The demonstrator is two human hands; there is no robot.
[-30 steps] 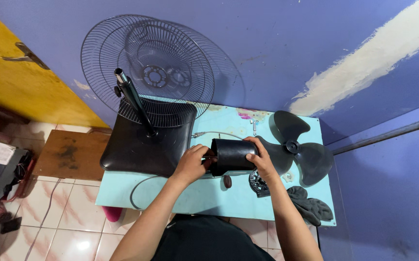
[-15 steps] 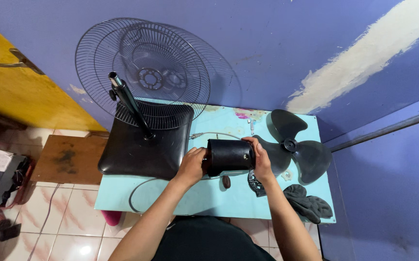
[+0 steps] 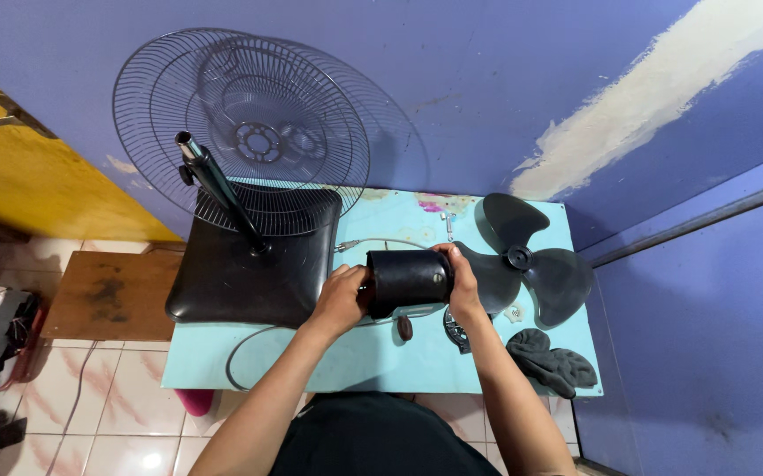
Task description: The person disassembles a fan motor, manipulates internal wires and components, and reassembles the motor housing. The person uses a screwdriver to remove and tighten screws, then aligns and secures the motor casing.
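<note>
You hold the black motor housing (image 3: pixel 408 280) above the counter (image 3: pixel 355 353), left hand (image 3: pixel 339 300) and right hand (image 3: pixel 461 286) with fingers clamped on its ends. The fan is already apart: blade (image 3: pixel 522 260), grille (image 3: pixel 249 132) and base (image 3: pixel 249 269) lie separate.

Both hands cover the ends of the black motor housing (image 3: pixel 408 280), hiding what the fingers touch. Beneath it, a round black part (image 3: pixel 454 328) shows only partly; a small screw (image 3: pixel 448 226) beyond is indistinct.
</note>
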